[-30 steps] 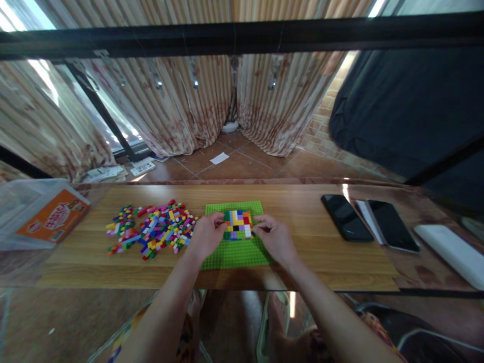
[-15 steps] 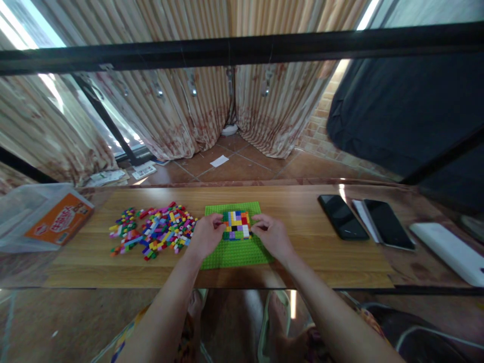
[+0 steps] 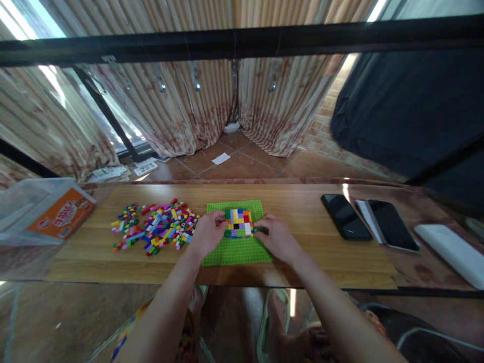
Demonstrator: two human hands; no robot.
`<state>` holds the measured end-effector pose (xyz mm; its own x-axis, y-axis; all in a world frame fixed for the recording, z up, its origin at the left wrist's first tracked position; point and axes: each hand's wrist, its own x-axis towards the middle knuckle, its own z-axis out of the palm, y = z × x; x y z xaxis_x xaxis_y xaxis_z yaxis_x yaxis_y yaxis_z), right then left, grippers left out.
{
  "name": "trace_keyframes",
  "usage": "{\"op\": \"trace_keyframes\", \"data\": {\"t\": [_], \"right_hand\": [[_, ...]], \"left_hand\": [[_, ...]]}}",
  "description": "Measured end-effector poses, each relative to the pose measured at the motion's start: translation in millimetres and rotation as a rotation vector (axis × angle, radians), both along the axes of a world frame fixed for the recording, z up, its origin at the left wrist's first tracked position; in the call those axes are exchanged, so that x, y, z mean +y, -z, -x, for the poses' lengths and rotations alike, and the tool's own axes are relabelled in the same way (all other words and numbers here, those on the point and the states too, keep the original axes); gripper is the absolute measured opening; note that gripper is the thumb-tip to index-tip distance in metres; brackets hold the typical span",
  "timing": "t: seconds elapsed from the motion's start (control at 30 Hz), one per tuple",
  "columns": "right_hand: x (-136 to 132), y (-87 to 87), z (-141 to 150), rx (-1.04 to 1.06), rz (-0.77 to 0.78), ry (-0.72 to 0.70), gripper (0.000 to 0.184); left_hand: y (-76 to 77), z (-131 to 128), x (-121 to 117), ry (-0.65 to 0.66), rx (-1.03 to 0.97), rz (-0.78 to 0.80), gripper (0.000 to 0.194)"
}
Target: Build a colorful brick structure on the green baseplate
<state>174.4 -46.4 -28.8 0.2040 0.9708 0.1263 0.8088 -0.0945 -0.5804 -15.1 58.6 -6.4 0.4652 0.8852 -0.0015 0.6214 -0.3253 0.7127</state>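
Note:
A green studded baseplate (image 3: 238,253) lies on the wooden board. On its upper half sits a tight multicoloured patch of toy building bricks (image 3: 239,223), including white, yellow, red, black and purple ones. My left hand (image 3: 208,232) rests at the left side of this patch, thumb and fingertips pinched close to its edge; what they grip, if anything, is hidden. At the right edge, my right hand (image 3: 279,237) pinches thumb and forefinger together around what looks like a small bluish brick (image 3: 256,229), partly covered by the fingers.
A loose heap of bricks (image 3: 162,224) spreads left of the baseplate. Farther left stands a clear plastic box (image 3: 38,204) with an orange label. Two dark phones (image 3: 346,217) (image 3: 393,224) and a white oblong device (image 3: 449,252) lie to the right on the table.
My right fingertips have shifted slightly down along the right edge of the patch, and a small bluish brick now shows there. My left hand stays at the left edge. The view has tilted slightly.

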Motion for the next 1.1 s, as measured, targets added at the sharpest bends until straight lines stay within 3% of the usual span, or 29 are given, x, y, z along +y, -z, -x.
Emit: {"op": "trace_keyframes", "data": {"t": [0.33, 0.53, 0.83, 1.1], "right_hand": [[-2.0, -4.7, 4.2, -0.067, 0.009, 0.010, 0.018], [-6.4, -8.7, 7.7, 0.196, -0.025, 0.032, 0.018], [-4.1, -1.7, 16.2, 0.438, -0.059, 0.110, 0.015], [-6.0, -3.8, 19.8, 0.191, -0.025, 0.103, 0.018]], "left_hand": [[-4.0, -0.1, -1.8, 0.002, -0.004, 0.028, 0.025], [-1.4, 0.2, 0.3, 0.005, -0.015, 0.018, 0.026], [0.3, 0.5, 0.6, 0.003, -0.016, 0.002, 0.025], [0.3, 0.2, -0.1, 0.005, -0.017, 0.007, 0.026]]}}
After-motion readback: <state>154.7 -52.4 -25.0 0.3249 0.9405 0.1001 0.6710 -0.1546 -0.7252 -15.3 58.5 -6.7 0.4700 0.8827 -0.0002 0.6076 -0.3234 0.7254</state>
